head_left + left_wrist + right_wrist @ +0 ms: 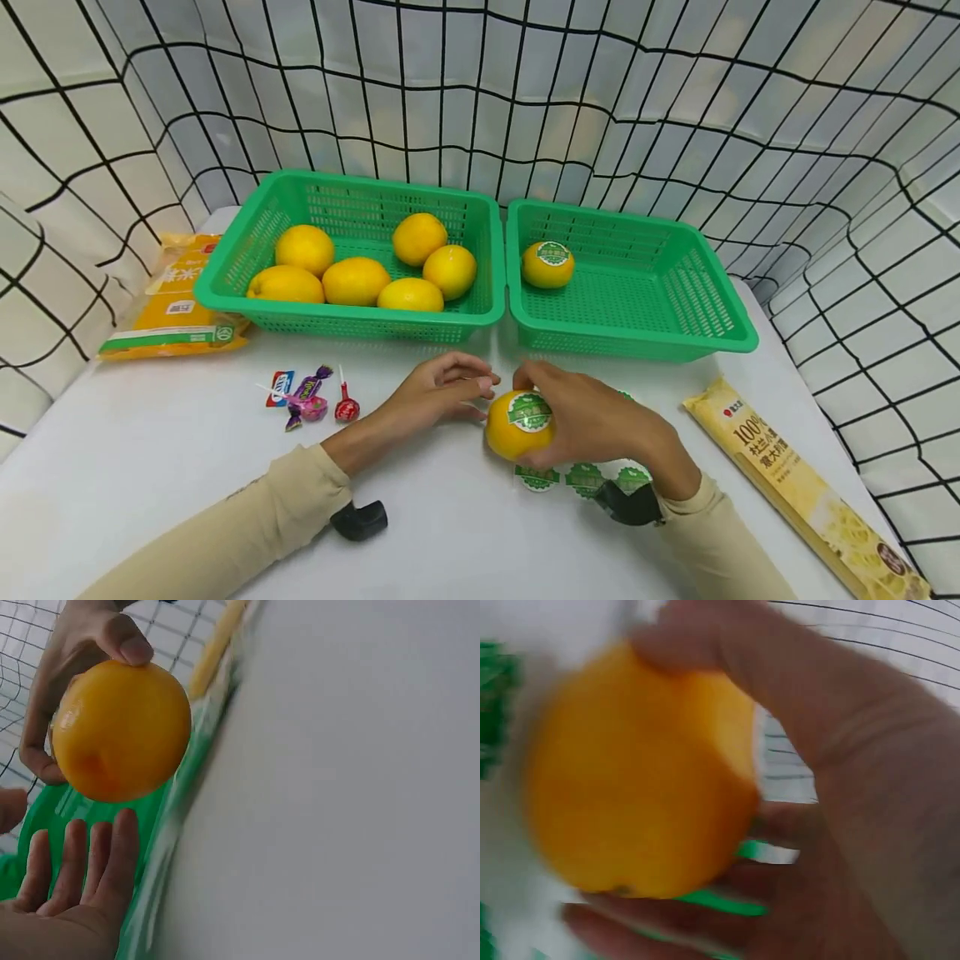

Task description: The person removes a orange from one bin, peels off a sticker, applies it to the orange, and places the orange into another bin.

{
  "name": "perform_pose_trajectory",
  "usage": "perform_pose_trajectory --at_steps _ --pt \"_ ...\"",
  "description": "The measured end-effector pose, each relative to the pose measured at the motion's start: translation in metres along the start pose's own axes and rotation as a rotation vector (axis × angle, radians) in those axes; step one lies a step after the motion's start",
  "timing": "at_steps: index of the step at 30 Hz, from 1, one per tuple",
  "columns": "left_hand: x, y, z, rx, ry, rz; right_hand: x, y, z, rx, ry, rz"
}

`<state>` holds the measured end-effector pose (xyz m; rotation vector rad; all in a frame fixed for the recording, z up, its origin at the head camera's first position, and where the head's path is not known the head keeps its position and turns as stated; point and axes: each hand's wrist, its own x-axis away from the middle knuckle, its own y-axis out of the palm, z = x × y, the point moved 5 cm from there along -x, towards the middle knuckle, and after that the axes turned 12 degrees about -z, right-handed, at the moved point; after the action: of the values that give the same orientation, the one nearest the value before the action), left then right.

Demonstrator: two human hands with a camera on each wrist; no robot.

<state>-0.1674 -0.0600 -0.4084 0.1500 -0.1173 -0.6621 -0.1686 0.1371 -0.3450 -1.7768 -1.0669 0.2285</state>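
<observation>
Fruit (504,433) sits in the right hand (592,417), clamped from the side, we judge, so that its sticker (529,412) is left uncovered; the left hand (435,396), fingers apart and holding nothing, hovers just beside it, perhaps to steady it. We count one fruit in hand, six fruits (356,282) in a basket (337,316) beyond the left hand, and one stickered fruit (540,273) in another basket (615,300) beyond the right.
</observation>
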Motion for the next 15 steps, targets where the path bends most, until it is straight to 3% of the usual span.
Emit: perform_pose_trajectory --at_steps 3,7,11,15 --pt "-0.018 0.017 0.000 0.143 -0.041 -0.031 0.021 -0.016 0.004 -0.064 0.045 -0.034" --pt "-0.048 0.035 0.008 0.260 -0.038 -0.016 0.049 -0.041 0.015 -0.085 0.103 0.044" --pt "-0.072 0.041 0.013 0.360 0.032 0.054 0.069 -0.061 0.028 -0.102 0.160 0.141" --pt "-0.083 0.041 0.012 0.445 0.095 0.137 0.087 -0.075 0.038 -0.103 0.186 0.225"
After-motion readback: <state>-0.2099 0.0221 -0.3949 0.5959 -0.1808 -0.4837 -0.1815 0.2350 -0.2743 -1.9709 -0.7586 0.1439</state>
